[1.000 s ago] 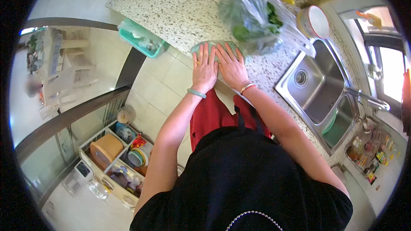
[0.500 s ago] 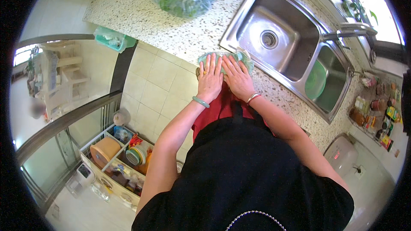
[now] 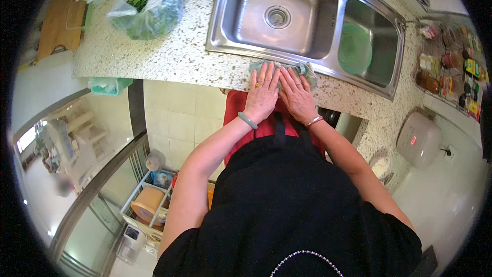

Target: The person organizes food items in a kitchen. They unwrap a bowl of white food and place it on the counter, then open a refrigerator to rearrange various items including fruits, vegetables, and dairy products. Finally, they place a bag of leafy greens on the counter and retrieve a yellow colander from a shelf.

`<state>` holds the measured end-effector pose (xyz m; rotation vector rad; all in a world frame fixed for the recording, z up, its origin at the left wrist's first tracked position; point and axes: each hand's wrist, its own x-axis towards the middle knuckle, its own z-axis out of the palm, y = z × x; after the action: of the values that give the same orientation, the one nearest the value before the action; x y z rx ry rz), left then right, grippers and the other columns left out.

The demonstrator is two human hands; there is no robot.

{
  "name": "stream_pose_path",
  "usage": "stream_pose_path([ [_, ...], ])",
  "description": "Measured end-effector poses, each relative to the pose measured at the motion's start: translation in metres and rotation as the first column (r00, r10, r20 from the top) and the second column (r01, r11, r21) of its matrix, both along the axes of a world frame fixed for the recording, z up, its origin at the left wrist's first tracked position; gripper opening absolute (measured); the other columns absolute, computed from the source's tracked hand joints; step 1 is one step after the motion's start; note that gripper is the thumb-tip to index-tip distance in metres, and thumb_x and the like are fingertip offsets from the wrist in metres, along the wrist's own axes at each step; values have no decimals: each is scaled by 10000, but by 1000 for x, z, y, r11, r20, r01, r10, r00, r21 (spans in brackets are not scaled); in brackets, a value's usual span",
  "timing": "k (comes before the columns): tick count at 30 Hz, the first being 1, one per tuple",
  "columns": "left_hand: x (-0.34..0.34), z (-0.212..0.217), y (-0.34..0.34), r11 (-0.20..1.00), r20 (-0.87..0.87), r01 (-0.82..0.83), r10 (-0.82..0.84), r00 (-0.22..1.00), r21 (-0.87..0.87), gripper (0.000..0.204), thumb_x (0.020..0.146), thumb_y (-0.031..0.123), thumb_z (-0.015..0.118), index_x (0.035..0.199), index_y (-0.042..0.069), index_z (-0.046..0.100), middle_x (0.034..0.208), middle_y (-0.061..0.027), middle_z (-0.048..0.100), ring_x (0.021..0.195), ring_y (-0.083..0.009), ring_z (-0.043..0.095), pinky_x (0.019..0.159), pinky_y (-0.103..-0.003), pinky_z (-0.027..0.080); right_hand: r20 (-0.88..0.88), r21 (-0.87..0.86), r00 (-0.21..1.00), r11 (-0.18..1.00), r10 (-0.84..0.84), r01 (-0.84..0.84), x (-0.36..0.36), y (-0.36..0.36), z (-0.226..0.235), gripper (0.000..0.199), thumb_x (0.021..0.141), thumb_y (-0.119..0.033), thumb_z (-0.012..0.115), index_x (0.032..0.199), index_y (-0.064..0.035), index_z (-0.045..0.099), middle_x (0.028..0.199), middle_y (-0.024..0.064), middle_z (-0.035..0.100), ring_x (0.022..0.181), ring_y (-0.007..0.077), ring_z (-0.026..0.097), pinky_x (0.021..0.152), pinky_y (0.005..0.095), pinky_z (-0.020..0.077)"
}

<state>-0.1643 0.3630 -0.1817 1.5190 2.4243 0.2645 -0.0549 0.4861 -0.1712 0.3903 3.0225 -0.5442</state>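
Note:
A pale green cloth (image 3: 308,72) lies bunched on the speckled countertop's front edge, just before the double steel sink (image 3: 256,53). My left hand (image 3: 262,95) rests flat on it, fingers stretched out; a green bangle circles that wrist. Beside it, almost touching, my right hand (image 3: 298,96) also presses down on the cloth with straight fingers. Part of the cloth is hidden under both palms. Neither hand is closed around anything.
Left of the sink, a clear plastic bag of leafy greens (image 3: 148,13) sits on the countertop (image 3: 200,66). A green basin (image 3: 354,48) stands in the smaller bowl. The wire rack (image 3: 451,72) at right holds jars. A storage cart (image 3: 148,210) stands lower left.
Both hands and the cloth have slid right along the counter's front edge, from the sink's left corner to before its main bowl. The view has turned with my body.

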Motion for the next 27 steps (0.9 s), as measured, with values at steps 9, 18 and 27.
stream_pose_path([
  [9,39,-5,43,989,-20,151,-151,988,11,661,917,312,492,1486,57,271,1580,-135,153,1471,-294,93,1176,-484,62,37,60,992,991,-121,118,56,28,-2,601,931,-322,516,1463,-102,345,1551,11,275,1434,182,234,1148,398,189],
  [18,71,-11,85,929,32,337,-345,938,154,638,921,282,493,1468,22,297,1567,-134,204,1465,-262,138,1177,-446,99,15,80,967,964,-256,254,115,55,-13,620,903,-297,572,1450,-99,360,1536,21,304,1423,191,259,1132,401,220],
  [27,92,-27,133,821,-23,494,-509,860,287,619,858,155,531,1425,-12,348,1536,-137,280,1445,-258,205,1150,-426,204,-355,-115,799,871,-485,477,133,78,-22,340,827,-49,628,1163,-53,580,1215,107,560,1112,314,512,942,427,398],
])
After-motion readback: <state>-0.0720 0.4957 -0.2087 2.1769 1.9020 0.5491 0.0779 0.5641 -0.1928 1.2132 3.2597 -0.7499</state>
